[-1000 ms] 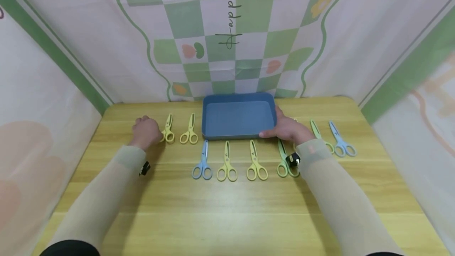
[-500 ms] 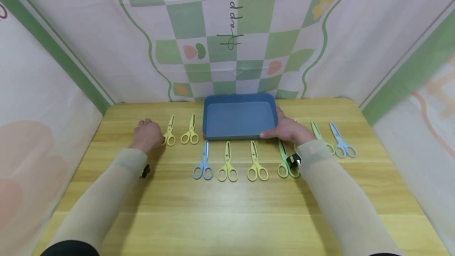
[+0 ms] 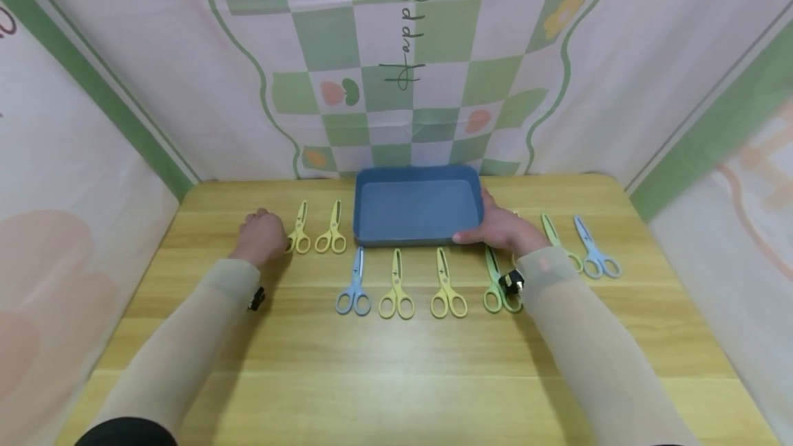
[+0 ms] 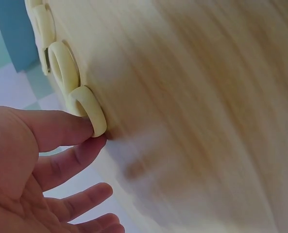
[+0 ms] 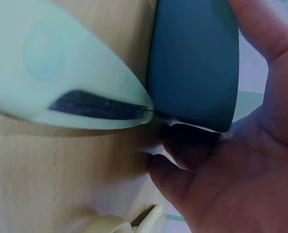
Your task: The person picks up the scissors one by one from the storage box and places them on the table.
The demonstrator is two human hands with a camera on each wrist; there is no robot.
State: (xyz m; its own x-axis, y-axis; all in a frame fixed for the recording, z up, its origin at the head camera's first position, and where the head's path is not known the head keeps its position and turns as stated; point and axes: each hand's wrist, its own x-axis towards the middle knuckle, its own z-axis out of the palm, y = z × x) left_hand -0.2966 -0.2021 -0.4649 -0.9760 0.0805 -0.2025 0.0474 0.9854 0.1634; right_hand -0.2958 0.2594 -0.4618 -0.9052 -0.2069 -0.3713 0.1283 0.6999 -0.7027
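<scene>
My left hand (image 3: 261,235) pinches a handle ring of the leftmost yellow scissors (image 3: 299,228) between thumb and index finger, as the left wrist view shows; the other fingers are spread. These scissors lie on the table, blades pointing away. Another yellow pair (image 3: 331,231) lies just to their right. My right hand (image 3: 503,227) grips the front right corner of a blue rectangular tray (image 3: 418,208), thumb at its front and fingers along its right side. Near that corner lie green scissors (image 5: 61,63), their tip close to the tray wall (image 5: 197,58). A yellow pair is mostly hidden behind this hand.
Blue scissors (image 3: 354,288) and two yellow pairs (image 3: 396,288) (image 3: 444,286) lie in a row before the tray with the green pair. Further right are green scissors (image 3: 551,229) and blue scissors (image 3: 593,250). A patterned cloth (image 3: 384,133) hangs behind the table.
My left hand has slid the leftmost yellow scissors slightly to the right, closer to the neighbouring yellow pair. The right hand and the tray have stayed in place.
</scene>
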